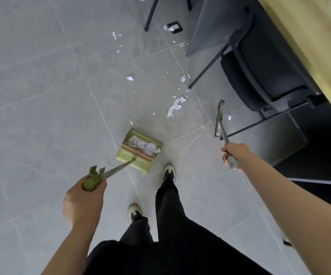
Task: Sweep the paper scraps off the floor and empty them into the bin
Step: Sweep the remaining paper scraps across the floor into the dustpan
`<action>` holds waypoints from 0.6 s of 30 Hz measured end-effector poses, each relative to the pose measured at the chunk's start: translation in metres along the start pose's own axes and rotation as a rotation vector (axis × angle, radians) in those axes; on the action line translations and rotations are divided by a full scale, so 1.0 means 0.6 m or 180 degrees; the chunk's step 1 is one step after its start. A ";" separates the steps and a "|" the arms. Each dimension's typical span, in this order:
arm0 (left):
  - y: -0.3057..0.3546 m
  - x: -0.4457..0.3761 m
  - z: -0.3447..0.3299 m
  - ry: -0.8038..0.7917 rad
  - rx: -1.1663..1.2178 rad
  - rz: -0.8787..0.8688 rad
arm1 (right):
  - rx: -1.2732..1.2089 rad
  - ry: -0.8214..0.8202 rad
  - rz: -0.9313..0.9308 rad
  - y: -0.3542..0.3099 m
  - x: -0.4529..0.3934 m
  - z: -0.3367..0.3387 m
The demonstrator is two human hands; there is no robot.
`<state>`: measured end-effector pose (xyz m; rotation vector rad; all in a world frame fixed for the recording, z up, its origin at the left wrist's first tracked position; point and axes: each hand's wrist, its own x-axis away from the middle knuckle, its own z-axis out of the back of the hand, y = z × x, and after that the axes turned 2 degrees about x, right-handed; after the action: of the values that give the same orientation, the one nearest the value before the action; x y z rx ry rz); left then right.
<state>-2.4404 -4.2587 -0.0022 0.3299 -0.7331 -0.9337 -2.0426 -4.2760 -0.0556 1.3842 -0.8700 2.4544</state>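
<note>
My left hand [84,197] grips the green handle of a long-handled green dustpan [139,149], which stands on the grey floor in front of my feet and holds white paper scraps. My right hand [231,154] grips the handle of a broom [219,118], whose head is seen edge-on to the right of the dustpan, beside a chair leg. A larger clump of paper scraps [175,106] lies between the dustpan and the broom head. Smaller scraps [130,78] are scattered farther off across the tiles. No bin is in view.
A black chair [260,72] with thin metal legs stands at the right, tucked against a yellow-topped table [319,46]. Another chair leg [150,14] and a small black frame-like object [174,27] are at the top. My shoes [169,171] stand just behind the dustpan.
</note>
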 end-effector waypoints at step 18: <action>0.224 -0.064 -0.180 0.0047 0.0009 0.0084 | 0.0751 0.0325 -0.0339 -0.213 -0.229 0.103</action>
<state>-2.2981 -4.1562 -0.0215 0.3286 -0.7235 -0.9046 -1.8677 -4.1924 -0.0947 1.3233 -0.4842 2.5836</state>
